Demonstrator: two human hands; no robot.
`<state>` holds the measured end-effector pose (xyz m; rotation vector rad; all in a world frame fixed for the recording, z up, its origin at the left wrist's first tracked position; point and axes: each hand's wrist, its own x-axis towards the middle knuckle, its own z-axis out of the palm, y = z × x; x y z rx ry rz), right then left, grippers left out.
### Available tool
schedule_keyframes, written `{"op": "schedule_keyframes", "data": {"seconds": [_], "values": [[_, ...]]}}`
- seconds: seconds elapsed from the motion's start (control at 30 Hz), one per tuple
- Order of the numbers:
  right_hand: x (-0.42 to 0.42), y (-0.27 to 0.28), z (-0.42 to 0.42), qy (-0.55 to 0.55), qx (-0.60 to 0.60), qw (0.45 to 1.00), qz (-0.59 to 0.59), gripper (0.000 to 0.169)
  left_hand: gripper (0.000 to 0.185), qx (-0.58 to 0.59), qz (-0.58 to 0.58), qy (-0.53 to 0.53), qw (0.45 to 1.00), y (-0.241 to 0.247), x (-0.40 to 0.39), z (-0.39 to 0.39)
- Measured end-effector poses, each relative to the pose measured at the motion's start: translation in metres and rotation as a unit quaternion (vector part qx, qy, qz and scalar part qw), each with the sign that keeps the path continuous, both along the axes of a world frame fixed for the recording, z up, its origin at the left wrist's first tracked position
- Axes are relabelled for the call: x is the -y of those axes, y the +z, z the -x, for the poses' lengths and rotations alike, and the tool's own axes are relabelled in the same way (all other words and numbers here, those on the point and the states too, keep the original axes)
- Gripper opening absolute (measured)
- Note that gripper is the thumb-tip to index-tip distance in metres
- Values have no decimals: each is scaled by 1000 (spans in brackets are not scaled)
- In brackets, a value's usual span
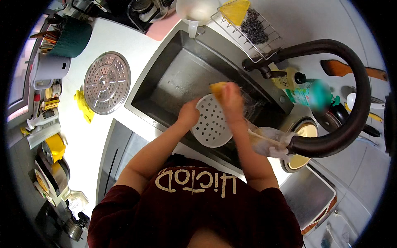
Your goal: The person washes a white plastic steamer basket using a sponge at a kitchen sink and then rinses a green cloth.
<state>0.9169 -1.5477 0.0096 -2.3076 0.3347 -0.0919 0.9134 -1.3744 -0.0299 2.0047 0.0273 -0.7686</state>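
Over the dark sink (173, 77), my left hand (188, 115) grips the rim of a round white perforated strainer plate (211, 127). My fingers close over the left edge, and the holed face is turned up toward me. Against the far right side of that plate, my right hand (232, 100) is shut on a yellow sponge (217, 87); the hand is a little blurred. A cloudy plastic wrap (269, 141) covers the tap's outlet beside my right forearm. Some wet streaks show on the sink wall.
The dark curved tap (350, 59) arches along the right. A wire rack (260, 52) holds a scouring pad (254, 28). Left of the sink lie a round metal steamer plate (107, 83) and a yellow cloth (83, 105). A white jug (198, 12) stands at the far rim.
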Motion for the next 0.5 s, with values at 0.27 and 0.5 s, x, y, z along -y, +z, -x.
{"op": "schedule_keyframes", "data": {"seconds": [0.27,0.5], "values": [[-16,-36,-1,-18,-101,986,129,25,43,45,-19,18,999,5,-1,16],[-53,-31,6,43,-15,992,115,23,51,37,-40,6,998,-3,7,18]]}}
